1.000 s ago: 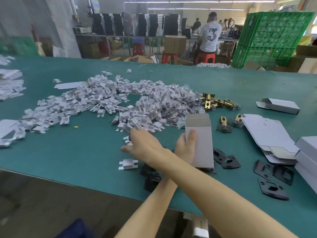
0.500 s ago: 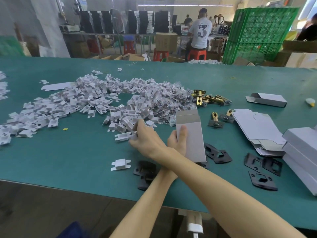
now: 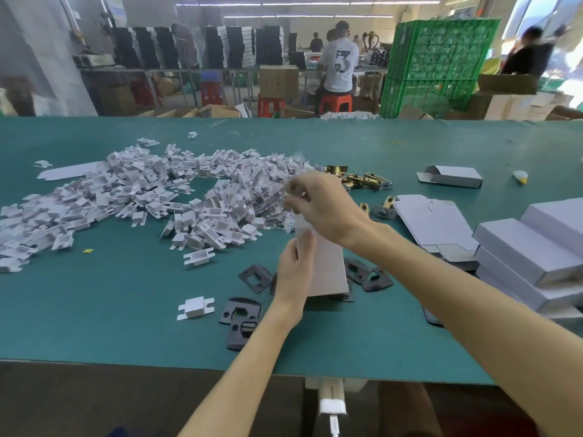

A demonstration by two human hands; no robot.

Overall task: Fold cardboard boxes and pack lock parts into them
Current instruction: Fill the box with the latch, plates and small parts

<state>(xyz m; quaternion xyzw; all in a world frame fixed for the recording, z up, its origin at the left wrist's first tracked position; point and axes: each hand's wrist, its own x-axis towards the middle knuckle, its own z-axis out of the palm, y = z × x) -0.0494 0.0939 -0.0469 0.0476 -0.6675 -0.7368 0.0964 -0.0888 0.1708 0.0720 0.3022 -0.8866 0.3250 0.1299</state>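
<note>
Left hand (image 3: 295,266): is gripping the cardboard box (image 3: 326,266) along its left edge.
Right hand (image 3: 325,209): is pinching a small, blurred white piece (image 3: 299,194) at the box's top.

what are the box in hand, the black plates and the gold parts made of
Box: thin cardboard, matte pale, flat creased walls.
Black plates: probably metal, matte black coating, punched cutouts.
Gold parts: probably metal, shiny brass-like finish, bright glints.
</note>
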